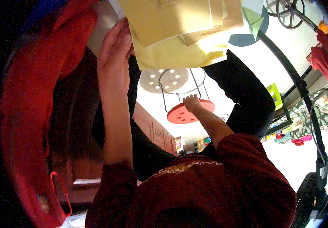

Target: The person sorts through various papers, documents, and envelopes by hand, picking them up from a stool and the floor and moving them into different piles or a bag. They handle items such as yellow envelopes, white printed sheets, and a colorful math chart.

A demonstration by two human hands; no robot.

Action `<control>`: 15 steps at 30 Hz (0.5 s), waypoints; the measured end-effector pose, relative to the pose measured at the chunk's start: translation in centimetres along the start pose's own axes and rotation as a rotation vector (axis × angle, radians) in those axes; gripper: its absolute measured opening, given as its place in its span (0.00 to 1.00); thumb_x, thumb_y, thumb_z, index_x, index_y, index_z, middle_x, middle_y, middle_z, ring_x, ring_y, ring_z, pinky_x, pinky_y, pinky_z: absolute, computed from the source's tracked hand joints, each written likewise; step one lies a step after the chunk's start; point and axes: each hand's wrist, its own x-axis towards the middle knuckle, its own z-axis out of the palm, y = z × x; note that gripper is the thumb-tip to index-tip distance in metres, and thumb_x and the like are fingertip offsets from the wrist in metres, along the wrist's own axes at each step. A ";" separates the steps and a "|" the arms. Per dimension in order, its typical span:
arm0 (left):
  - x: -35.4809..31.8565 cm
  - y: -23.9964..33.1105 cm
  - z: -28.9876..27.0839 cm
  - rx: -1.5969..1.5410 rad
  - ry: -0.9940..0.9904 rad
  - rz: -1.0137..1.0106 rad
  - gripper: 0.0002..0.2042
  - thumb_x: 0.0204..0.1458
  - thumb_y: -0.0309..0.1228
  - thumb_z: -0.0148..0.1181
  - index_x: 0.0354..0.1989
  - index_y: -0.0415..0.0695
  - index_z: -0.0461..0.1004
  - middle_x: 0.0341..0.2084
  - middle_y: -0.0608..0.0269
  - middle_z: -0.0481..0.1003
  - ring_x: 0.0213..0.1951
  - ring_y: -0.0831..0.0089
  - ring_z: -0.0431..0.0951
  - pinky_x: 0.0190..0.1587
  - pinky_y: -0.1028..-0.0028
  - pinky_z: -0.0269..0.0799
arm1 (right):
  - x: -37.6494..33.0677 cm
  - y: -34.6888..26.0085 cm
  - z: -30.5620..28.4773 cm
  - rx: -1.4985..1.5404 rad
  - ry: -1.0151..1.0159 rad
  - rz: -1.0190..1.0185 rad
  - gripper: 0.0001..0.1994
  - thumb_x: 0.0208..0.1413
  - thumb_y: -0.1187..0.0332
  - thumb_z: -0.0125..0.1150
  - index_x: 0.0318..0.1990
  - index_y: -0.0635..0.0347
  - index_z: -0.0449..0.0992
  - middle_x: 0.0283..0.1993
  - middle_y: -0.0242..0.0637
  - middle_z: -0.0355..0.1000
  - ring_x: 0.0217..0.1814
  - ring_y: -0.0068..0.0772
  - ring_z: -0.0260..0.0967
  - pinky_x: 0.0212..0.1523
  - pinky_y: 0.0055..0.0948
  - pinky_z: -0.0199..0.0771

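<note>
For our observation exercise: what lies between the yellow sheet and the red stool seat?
In the head view, a dark metal frame lies between the yellow sheet and red stool seat, with pale floor behind.

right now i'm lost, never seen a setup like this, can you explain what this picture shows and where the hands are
There is no machine here, just a person's two bare hands. The single picture comes from a fisheye camera worn on the head, looking down, so straight edges bend near the rim. The dark red shirt and black trousers are the wearer's. Near the top are overlapping yellow-brown papers; what supports them is hidden. The left hand is at their left edge, though its grip is unclear. The right hand is on the round red stool seat, which has holes and thin dark legs, with pale floor beyond.
</note>
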 end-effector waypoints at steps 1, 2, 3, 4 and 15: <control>0.0 0.1 -0.1 0.018 -0.010 -0.012 0.19 0.52 0.28 0.50 0.52 0.35 0.62 0.45 0.54 0.69 0.45 0.70 0.70 0.49 0.73 0.63 | 0.3 0.7 0.0 0.056 -0.053 -0.058 0.17 0.43 0.72 0.55 0.44 0.59 0.67 0.40 0.41 0.70 0.50 0.42 0.64 0.47 0.45 0.62; 0.1 0.2 -0.1 0.057 -0.001 -0.003 0.18 0.52 0.28 0.50 0.52 0.35 0.63 0.45 0.54 0.70 0.45 0.70 0.70 0.48 0.73 0.63 | 0.6 1.5 0.0 0.110 -0.106 -0.116 0.16 0.42 0.72 0.55 0.42 0.60 0.68 0.37 0.42 0.71 0.45 0.43 0.68 0.43 0.42 0.67; 0.1 0.5 -0.4 0.096 0.012 0.008 0.18 0.53 0.28 0.49 0.51 0.35 0.64 0.44 0.54 0.70 0.45 0.69 0.70 0.48 0.72 0.63 | 1.4 2.0 0.5 0.090 -0.089 -0.190 0.17 0.40 0.73 0.56 0.41 0.61 0.68 0.34 0.43 0.72 0.38 0.45 0.71 0.38 0.39 0.70; 0.0 1.1 0.0 0.136 0.021 0.021 0.17 0.53 0.28 0.49 0.50 0.35 0.64 0.44 0.54 0.70 0.45 0.69 0.70 0.48 0.72 0.63 | 1.5 1.9 -0.3 0.074 -0.110 -0.223 0.17 0.39 0.71 0.58 0.41 0.60 0.69 0.34 0.43 0.72 0.39 0.44 0.71 0.38 0.39 0.70; -7.8 0.0 0.3 0.065 -0.071 0.417 0.20 0.56 0.31 0.37 0.54 0.30 0.55 0.52 0.42 0.59 0.53 0.54 0.62 0.57 0.61 0.56 | 6.1 2.1 -5.1 0.163 -0.525 -0.523 0.25 0.47 0.51 0.55 0.46 0.61 0.68 0.38 0.43 0.71 0.39 0.38 0.70 0.39 0.37 0.69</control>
